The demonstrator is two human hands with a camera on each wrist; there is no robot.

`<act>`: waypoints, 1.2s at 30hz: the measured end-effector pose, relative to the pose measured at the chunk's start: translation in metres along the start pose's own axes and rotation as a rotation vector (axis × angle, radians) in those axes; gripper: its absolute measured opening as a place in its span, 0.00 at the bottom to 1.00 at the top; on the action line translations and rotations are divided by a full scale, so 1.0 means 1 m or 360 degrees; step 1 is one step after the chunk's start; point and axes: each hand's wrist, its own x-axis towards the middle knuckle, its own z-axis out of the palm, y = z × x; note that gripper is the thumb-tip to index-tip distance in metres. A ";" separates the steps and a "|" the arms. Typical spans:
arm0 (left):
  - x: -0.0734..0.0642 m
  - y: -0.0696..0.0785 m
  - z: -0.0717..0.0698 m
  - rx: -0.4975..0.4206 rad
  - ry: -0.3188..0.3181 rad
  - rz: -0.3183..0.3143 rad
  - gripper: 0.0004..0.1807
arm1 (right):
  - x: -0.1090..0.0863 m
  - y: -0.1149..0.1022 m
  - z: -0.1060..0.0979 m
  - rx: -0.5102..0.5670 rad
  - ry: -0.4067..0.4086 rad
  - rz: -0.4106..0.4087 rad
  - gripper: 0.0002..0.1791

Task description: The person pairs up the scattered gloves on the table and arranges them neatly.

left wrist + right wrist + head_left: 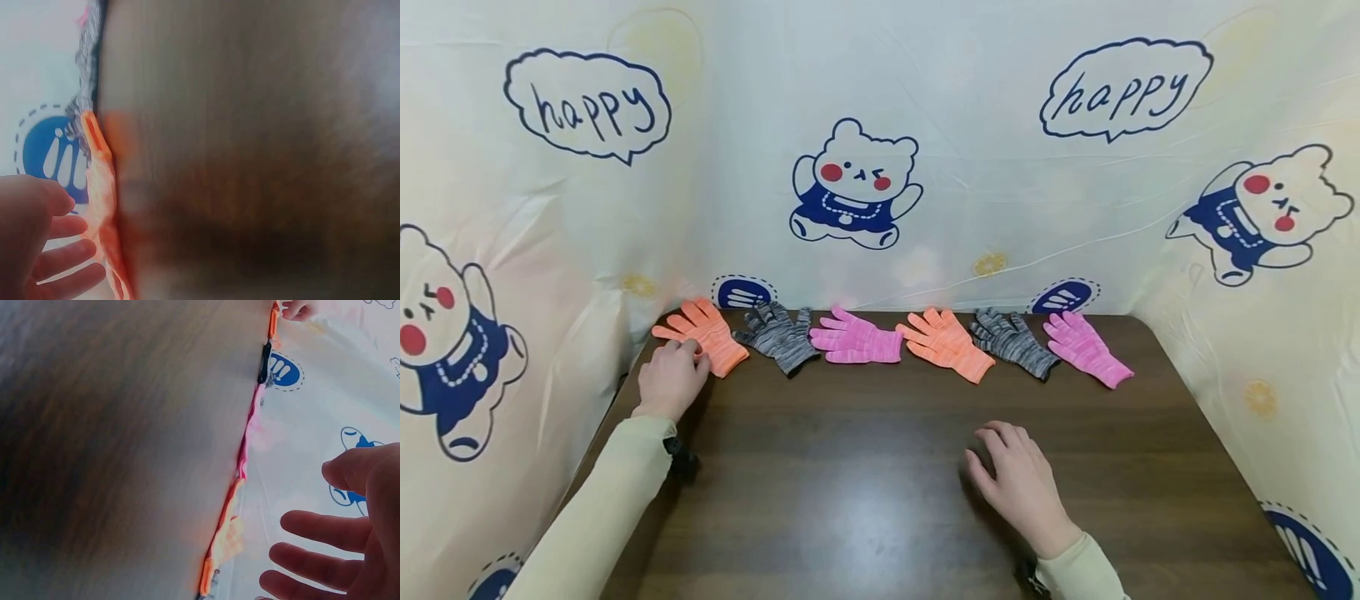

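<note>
Several knitted gloves lie in a row along the table's far edge. From left to right come an orange glove (715, 333), a grey-and-black glove (781, 340), a pink glove (863, 340), a second orange glove (950, 346), another grey-and-black glove (1015, 343) and a second pink glove (1084, 348). My left hand (672, 379) is at the leftmost orange glove, covering part of it in the head view; its fingers are loosely bent and pinch nothing in the left wrist view. Over the table's right half, my right hand (1022, 487) holds nothing, its fingers spread and relaxed.
The dark brown wooden table (850, 467) is enclosed at the back and sides by a pale printed cloth (970, 200) with cartoon bears. The cloth comes right down behind the row of gloves. A dark wrist strap (681, 458) sits at the left cuff.
</note>
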 end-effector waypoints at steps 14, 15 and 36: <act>0.021 -0.015 0.007 0.0023 -0.0072 -0.0078 0.15 | 0.000 -0.003 0.002 -0.0035 -0.0079 0.0052 0.15; 0.022 -0.015 0.009 0.0023 -0.0078 -0.0084 0.15 | 0.000 -0.003 0.002 -0.0040 -0.0074 0.0049 0.15; 0.036 -0.018 0.015 0.0072 -0.0141 -0.0066 0.16 | 0.002 -0.002 0.005 -0.0057 -0.0050 0.0051 0.11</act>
